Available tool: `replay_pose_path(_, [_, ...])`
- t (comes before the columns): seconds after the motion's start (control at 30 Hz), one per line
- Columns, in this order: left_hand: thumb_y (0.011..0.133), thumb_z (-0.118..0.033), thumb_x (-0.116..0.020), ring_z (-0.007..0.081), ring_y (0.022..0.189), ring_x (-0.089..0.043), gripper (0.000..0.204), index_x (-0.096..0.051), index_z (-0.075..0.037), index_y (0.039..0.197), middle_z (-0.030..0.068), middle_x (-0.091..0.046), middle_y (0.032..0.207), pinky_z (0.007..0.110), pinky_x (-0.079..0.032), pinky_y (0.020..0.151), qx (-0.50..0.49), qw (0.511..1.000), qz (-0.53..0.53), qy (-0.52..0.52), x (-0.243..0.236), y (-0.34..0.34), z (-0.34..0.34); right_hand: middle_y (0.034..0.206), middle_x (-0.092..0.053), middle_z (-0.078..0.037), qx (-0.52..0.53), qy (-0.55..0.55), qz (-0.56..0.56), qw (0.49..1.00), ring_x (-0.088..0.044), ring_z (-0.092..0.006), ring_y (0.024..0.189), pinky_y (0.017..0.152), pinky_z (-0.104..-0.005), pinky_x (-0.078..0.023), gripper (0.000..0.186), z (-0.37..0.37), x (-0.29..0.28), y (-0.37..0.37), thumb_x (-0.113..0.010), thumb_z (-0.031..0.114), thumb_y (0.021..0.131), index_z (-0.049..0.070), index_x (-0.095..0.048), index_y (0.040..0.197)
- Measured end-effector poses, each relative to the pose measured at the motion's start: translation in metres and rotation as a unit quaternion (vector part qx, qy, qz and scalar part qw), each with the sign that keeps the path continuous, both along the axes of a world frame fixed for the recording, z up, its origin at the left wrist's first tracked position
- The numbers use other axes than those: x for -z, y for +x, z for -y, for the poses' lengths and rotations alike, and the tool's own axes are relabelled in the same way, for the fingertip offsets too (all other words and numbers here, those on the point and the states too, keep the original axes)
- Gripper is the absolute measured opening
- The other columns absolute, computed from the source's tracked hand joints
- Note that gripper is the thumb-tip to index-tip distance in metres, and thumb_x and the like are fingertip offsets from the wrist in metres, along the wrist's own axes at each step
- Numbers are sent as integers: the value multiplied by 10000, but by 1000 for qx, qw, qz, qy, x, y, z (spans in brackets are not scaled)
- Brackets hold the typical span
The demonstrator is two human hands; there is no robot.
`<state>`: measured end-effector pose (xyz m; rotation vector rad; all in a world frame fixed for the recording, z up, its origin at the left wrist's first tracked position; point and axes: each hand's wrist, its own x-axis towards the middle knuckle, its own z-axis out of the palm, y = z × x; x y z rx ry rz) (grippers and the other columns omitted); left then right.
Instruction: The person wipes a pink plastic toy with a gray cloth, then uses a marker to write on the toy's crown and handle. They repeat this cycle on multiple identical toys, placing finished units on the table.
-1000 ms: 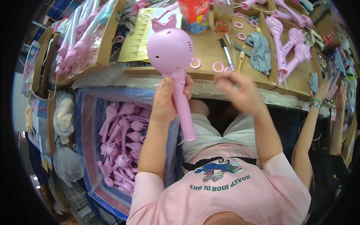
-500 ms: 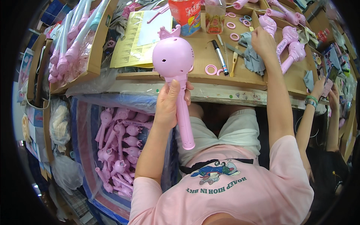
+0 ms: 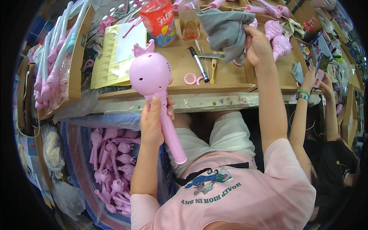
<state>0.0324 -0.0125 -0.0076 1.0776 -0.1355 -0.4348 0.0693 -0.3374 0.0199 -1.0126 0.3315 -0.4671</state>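
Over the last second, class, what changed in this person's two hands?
The right hand reached forward across the table and took hold of a grey cloth. The left hand kept gripping the pink toy wand upright by its handle.

One pink wand toy (image 3: 157, 92) held; one grey cloth (image 3: 226, 28); one black marker (image 3: 198, 63); two pink rings (image 3: 190, 79).

You sit at a brown cardboard-topped workbench (image 3: 230, 78) with a taped front edge. On your left a cardboard side tray (image 3: 74, 73) leans at the bench edge. Below it stands a blue plastic-lined bin (image 3: 82, 168). Bright, even light overhead.
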Motion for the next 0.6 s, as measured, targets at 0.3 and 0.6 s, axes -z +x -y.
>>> replay_pose_path(0.3, [966, -384, -491, 98, 668, -503, 387, -497, -18, 1092, 74, -574, 907, 244, -431, 568, -21, 999, 21, 22, 1, -5, 6, 1025, -649, -115, -150, 290, -13, 945, -643, -205, 931, 862, -375, -522, 217, -94, 15, -29, -596, 151, 897, 10, -575, 1061])
replay_pose_path(0.6, [933, -167, -544, 154, 937, -573, 388, -407, 18, 1245, 112, -569, 1102, 282, -458, 829, -65, 974, 166, 140, 10, -13, 8, 900, -653, -43, -118, 25, 70, 990, -608, -98, 782, 691, -258, -502, 217, -169, -16, -48, -713, 142, 829, 4, -627, 973])
